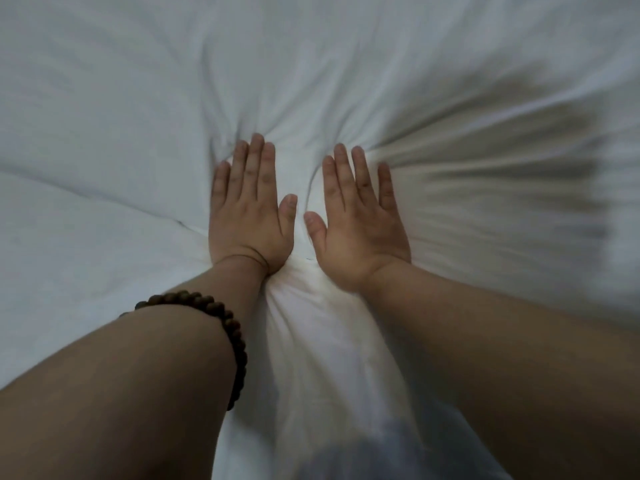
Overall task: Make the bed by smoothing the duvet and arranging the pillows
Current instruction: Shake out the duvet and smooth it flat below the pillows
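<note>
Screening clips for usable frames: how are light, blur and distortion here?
Head view: dim, flat, greyish light; streaky blur across the duvet right of the right hand, while the left hand and the bead bracelet read fairly sharp; head view again, a soft dark shadow at upper right; wide-angle stretch swells both forearms near the bottom edge.
</note>
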The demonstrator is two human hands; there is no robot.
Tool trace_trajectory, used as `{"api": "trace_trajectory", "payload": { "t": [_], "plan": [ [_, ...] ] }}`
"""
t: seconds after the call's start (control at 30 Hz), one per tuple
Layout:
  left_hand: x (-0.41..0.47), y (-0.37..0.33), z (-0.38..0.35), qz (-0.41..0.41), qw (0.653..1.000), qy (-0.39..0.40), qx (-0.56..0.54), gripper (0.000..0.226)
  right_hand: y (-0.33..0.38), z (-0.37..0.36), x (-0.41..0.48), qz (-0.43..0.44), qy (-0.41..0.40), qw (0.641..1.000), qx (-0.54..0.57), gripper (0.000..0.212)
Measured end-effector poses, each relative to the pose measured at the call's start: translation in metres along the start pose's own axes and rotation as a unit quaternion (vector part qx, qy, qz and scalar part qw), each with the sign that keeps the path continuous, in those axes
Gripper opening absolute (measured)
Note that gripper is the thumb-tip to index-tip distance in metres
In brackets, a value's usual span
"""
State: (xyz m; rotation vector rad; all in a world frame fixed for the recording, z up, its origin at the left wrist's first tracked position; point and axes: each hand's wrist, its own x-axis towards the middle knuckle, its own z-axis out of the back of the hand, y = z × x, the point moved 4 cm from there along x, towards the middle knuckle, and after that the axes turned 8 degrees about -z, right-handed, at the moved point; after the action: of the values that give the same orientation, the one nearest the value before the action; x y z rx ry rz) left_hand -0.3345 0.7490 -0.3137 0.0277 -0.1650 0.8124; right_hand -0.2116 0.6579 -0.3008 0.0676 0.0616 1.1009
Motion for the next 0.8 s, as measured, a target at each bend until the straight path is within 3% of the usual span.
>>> {"api": "trace_trajectory", "payload": {
  "t": [0.47, 0.7, 0.8],
  "plan": [
    [0.001, 0.001, -0.001, -0.005, 0.999, 0.012, -0.045, 0.074, 0.000, -0.003, 0.001, -0.006, 0.007, 0.999, -0.049, 0.076],
    [0.002, 0.001, 0.005, -0.026, 0.995, 0.033, -0.086, 0.074, 0.003, 0.003, 0.000, -0.042, 0.024, 0.996, -0.074, 0.075],
    [0.001, 0.012, 0.013, -0.076, 0.991, 0.066, -0.087, 0.072, 0.010, 0.009, -0.001, -0.087, 0.039, 0.992, -0.078, 0.073]
  ]
}}
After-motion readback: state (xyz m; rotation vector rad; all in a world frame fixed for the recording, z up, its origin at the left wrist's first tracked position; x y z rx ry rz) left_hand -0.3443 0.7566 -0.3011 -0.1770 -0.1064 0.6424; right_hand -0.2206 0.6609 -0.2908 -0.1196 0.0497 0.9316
